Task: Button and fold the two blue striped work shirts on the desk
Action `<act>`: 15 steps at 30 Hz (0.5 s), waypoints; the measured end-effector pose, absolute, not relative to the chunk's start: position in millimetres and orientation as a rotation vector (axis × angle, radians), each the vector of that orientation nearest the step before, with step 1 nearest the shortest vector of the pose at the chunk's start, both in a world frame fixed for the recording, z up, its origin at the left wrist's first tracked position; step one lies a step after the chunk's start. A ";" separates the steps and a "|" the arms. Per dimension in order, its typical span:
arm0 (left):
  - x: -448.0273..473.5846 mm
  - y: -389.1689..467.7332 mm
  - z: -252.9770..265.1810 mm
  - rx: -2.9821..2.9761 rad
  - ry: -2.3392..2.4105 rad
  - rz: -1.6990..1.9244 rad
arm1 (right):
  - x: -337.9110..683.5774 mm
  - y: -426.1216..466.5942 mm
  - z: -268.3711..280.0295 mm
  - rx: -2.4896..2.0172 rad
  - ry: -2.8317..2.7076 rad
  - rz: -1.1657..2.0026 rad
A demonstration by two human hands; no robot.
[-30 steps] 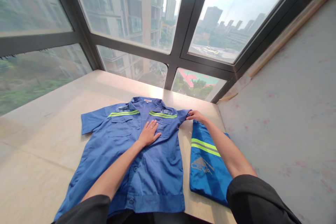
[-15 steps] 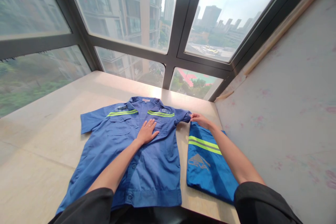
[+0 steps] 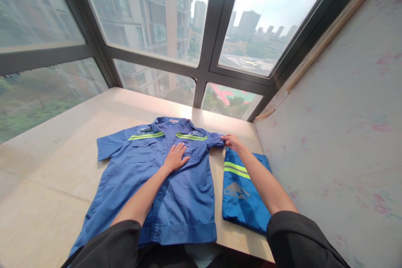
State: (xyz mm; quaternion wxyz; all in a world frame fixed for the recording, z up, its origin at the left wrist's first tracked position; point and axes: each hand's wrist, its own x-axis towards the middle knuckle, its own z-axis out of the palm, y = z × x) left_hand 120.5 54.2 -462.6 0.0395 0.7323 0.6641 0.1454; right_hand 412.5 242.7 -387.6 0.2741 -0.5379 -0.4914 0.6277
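Observation:
A blue short-sleeved work shirt (image 3: 185, 192) with yellow-green reflective stripes lies spread front side up, its collar toward the window. My left hand (image 3: 176, 157) rests flat on the shirt's chest, fingers stretched out, a ring on one finger. At the end of the shirt's right-hand sleeve, my right hand (image 3: 231, 141) pinches the cuff between closed fingers. Beneath my right forearm lies a folded blue garment (image 3: 238, 213) with reflective stripes and a grey "CEVA" print; the forearm hides part of it.
Both garments lie on a pale stone-like ledge (image 3: 47, 167). Dark window frames (image 3: 205, 71) stand along its far and left sides. A wall with floral paper (image 3: 339, 134) rises close on the right, and the ledge's front edge is near my body.
My right hand has shifted slightly left with the sleeve cuff in its fingers. My left hand stays on the shirt's chest. The view has turned slightly.

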 end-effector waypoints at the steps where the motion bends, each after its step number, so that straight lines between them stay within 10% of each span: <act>1: 120.4 54.3 -463.0 2.243 2.036 0.451 | 414.9 246.1 -387.1 -1.469 -1.283 1.635; 15: 119.8 54.7 -465.6 2.246 2.023 0.420 | 428.0 264.1 -385.3 -1.461 -1.036 1.477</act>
